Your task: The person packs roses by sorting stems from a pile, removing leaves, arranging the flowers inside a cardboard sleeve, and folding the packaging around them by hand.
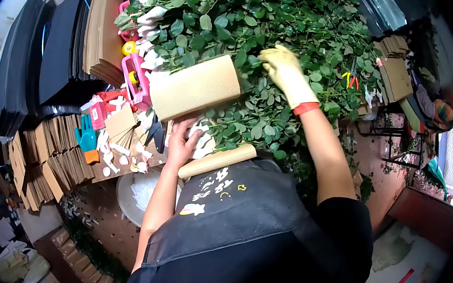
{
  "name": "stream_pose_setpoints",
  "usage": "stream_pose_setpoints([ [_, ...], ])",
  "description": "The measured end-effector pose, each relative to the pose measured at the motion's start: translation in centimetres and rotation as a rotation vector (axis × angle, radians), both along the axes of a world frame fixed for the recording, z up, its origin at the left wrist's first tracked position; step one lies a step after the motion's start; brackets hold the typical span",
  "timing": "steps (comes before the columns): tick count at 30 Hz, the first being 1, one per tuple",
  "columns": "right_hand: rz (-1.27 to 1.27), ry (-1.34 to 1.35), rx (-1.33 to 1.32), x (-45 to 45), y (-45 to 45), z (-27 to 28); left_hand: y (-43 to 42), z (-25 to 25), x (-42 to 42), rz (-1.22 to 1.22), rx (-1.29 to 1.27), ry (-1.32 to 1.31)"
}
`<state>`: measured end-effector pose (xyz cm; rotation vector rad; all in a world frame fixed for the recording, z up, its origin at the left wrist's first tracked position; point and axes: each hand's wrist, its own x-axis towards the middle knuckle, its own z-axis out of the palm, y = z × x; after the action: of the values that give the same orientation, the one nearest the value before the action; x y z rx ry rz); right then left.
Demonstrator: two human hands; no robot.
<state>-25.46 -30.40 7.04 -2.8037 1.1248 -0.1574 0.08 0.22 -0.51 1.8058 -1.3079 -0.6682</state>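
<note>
My left hand (182, 143), bare, is at the lower edge of a corrugated cardboard wrap (196, 86), beside white-sleeved flower heads (203, 142). Its thumb and fingers are apart, with the fingertips partly hidden by the cardboard. My right hand (284, 73) wears a pale yellow rubber glove with a red cuff. It is open over a thick layer of leafy green stems (273, 14), its fingers pointing left and slightly bent. Close to my apron lies another rolled piece of corrugated cardboard (218, 161).
Red-handled cutters (353, 82) lie on the leaves at right. Pink tape dispensers (136, 79), a teal glove (88, 137) and cardboard stacks (60, 149) stand at left. A round basin (126, 203) sits below the table edge. Another person (444, 109) is at far right.
</note>
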Motion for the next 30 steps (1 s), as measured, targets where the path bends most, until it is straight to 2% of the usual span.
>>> stream_pose_setpoints([
  [1,-0.279,0.191,0.174,0.5,0.3,4.0,0.3,0.2,0.0,0.002,0.014,-0.001],
  [2,-0.377,0.122,0.220,-0.9,-1.2,3.7,0.5,-0.2,0.1,0.015,0.101,-0.007],
  [3,-0.476,0.048,0.260,-3.1,-3.2,3.5,0.6,-1.7,0.5,0.035,0.171,0.241],
  [5,-0.418,-0.559,-0.212,-6.4,-4.8,1.9,0.5,-1.1,0.1,0.037,0.031,-0.005],
  [6,-0.446,-0.631,-0.195,-5.6,-4.0,4.8,0.4,-0.9,-0.1,0.038,0.020,-0.010],
  [8,-0.575,-0.758,0.149,-2.3,-0.5,10.6,0.5,-0.5,0.0,0.024,0.008,-0.027],
  [10,-0.205,-0.885,0.146,-1.5,-1.5,9.8,0.3,-1.0,0.3,0.014,-0.009,-0.018],
  [13,0.182,-0.587,-0.282,0.0,-0.2,8.7,0.4,-0.7,0.2,0.040,0.084,0.058],
  [15,0.253,-0.520,-0.211,0.3,-0.1,7.1,0.5,-0.7,0.2,0.033,0.041,0.005],
  [17,0.403,-0.579,-0.384,1.0,3.2,9.7,0.1,-1.3,0.1,0.038,0.004,0.013],
  [19,0.226,-0.232,-0.292,-1.7,1.6,8.9,0.4,-1.7,0.3,0.028,-0.005,0.023],
  [21,-0.125,-0.258,-0.277,-9.1,-3.6,4.4,0.2,-1.7,0.3,0.032,0.002,0.061],
  [22,-0.206,-0.282,-0.291,-13.2,-4.9,3.1,0.2,-1.6,0.2,0.040,0.008,0.053],
  [23,-0.281,-0.310,-0.301,-15.9,-5.6,2.9,0.3,-1.6,0.1,0.053,0.018,0.044],
  [25,-0.388,-0.592,-0.204,-17.0,-4.9,4.1,0.3,-2.4,0.2,0.060,0.014,0.026],
  [27,-0.388,-0.684,-0.152,-13.1,0.4,9.5,0.3,-2.9,0.3,0.049,0.058,0.051],
  [29,-0.129,-0.468,-0.194,-9.8,4.7,12.7,0.2,-3.9,0.5,0.051,0.020,0.065],
  [30,0.057,-0.506,-0.118,-8.3,6.1,12.3,0.3,-4.3,0.4,0.075,-0.026,0.052],
])
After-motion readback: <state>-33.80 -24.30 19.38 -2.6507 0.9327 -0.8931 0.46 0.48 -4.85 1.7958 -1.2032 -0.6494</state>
